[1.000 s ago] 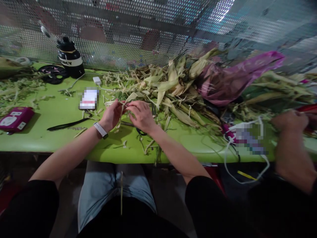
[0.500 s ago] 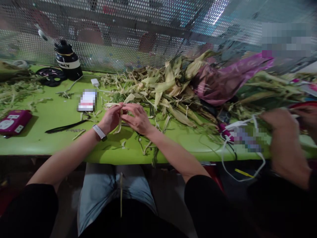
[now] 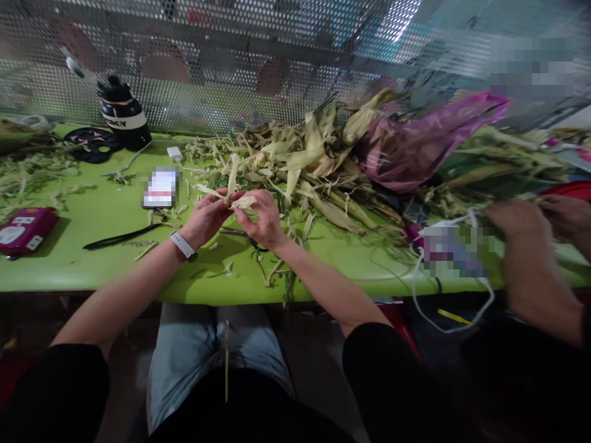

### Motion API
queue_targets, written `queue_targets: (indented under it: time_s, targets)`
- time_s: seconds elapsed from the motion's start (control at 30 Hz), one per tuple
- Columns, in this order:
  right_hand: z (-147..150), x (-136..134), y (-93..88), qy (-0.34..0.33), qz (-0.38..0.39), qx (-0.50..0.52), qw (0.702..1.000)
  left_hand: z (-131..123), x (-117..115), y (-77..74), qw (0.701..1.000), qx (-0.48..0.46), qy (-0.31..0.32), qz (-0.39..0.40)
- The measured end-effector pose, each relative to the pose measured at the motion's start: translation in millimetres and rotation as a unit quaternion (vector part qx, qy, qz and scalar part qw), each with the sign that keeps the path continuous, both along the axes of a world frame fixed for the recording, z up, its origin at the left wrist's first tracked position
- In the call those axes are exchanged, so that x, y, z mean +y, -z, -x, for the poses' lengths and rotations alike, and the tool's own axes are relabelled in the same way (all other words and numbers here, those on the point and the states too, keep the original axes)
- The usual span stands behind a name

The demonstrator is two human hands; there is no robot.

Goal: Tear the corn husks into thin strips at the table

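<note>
Both my hands meet over the green table (image 3: 111, 271), near its front half. My left hand (image 3: 207, 215), with a watch on the wrist, pinches the base of a small bundle of pale husk strips (image 3: 233, 175). One strip stands upright from it and another points left. The fingers of my right hand (image 3: 262, 220) are closed on a pale husk piece (image 3: 244, 203) at the bundle's right side. Just behind my hands lies a large heap of dried husks (image 3: 300, 157). Dark-handled scissors (image 3: 256, 245) lie partly hidden under my right hand.
To the left are a phone (image 3: 160, 187), a black strap (image 3: 120, 236), a magenta box (image 3: 28, 231) and a black bottle (image 3: 124, 117). A pink plastic bag (image 3: 406, 151) sits right of the heap. Another person's hands (image 3: 521, 224) work at the far right, near a white cable (image 3: 475, 307).
The husk strips between my hands have turned, and one now stands upright. My right hand has shifted slightly and now holds a pale husk piece at the bundle's side.
</note>
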State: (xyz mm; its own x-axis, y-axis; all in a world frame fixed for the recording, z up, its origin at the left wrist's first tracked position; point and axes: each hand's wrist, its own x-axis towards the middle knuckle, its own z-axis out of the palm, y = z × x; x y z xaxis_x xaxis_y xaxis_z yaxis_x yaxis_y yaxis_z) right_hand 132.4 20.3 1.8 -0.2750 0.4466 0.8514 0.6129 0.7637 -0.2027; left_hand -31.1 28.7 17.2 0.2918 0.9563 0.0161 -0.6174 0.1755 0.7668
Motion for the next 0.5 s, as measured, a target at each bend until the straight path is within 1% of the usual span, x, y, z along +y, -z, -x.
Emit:
queue_targets:
  time_s: [0.1,0.2,0.37,0.5]
  targets:
    - [1.2,0.1,-2.2,0.034,0.085,0.066,0.994,-2.0,-0.7,-1.1,0.999,0.014,-0.019,0.022]
    - [1.6,2.6,-1.3,0.025,0.139,0.117,0.983,-2.3,-2.3,-3.2,0.998,0.034,-0.036,0.034]
    - [2.5,9.0,4.7,-0.025,0.195,0.153,0.968,-0.1,-4.4,-6.1,0.998,0.042,-0.025,0.032]
    - [3.0,15.6,8.6,-0.028,0.222,0.212,0.951,-0.4,-5.9,-7.3,0.999,0.036,-0.009,0.038]
